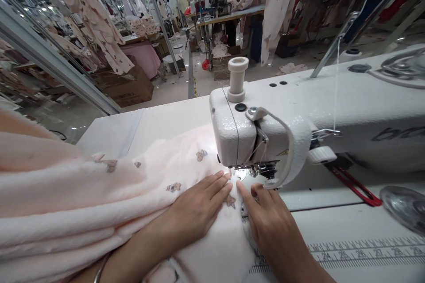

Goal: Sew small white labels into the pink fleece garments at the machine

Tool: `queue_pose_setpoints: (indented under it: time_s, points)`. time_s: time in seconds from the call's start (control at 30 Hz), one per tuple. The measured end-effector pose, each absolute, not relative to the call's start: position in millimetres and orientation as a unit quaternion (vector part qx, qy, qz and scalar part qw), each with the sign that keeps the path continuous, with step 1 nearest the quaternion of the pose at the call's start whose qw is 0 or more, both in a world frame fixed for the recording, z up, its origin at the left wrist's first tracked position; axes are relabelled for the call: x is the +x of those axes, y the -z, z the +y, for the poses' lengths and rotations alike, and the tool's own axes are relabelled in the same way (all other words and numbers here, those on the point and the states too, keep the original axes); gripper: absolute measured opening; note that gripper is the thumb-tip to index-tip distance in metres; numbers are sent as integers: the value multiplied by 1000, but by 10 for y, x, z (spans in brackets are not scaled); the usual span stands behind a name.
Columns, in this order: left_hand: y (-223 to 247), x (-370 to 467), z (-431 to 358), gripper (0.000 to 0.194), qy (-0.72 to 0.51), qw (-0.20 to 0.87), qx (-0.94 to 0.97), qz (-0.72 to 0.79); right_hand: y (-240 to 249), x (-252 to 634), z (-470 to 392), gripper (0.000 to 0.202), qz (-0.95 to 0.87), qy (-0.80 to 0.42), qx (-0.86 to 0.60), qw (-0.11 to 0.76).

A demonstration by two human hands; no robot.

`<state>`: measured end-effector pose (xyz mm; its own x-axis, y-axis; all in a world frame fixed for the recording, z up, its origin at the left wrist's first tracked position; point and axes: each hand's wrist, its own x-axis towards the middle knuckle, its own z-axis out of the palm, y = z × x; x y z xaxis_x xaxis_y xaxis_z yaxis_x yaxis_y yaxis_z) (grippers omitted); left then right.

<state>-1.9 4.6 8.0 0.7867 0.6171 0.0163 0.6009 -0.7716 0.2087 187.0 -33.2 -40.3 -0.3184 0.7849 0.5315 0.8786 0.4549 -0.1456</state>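
Pale pink plush fabric (146, 194) with small printed figures spreads over the left of the machine table and runs under the head of a white sewing machine (229, 128). My left hand (199, 203) lies flat on the fabric, fingers extended toward the needle area. To its right, my right hand (270, 221) has its index finger stretched to the fabric edge beside the needle. The other fingers of that hand are bent beneath the machine head, and no object shows in them. The needle tip itself is too small to make out.
A red-handled tool (360, 188) lies on the machine bed, near a shiny metal disc (405, 208). A ruler scale (361, 254) crosses the table front. Beyond stand a metal frame, hanging pink garments (279, 4) and a cardboard box (126, 88).
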Motion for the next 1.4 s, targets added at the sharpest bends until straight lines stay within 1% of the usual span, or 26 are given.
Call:
queue_pose_setpoints:
  time_s: [0.2,0.47,0.77,1.03,1.27,1.4]
  points:
    - [-71,-33,49,38,-50,97,940,322,397,1868,-307,39,-810,100,-508,275]
    - [-25,-76,48,45,-61,86,942,319,414,1859,-292,39,-808,111,-503,285]
    - [-43,-64,90,39,-54,116,937,326,384,1849,-285,40,-805,143,-509,270]
    - [-44,-67,108,37,-51,98,941,321,376,1841,-303,41,-804,138,-513,268]
    - [-23,-63,212,39,-42,105,934,338,390,1854,-240,38,-799,172,-510,269]
    - [1,-72,278,34,-57,97,932,344,383,1850,-236,37,-799,148,-517,269]
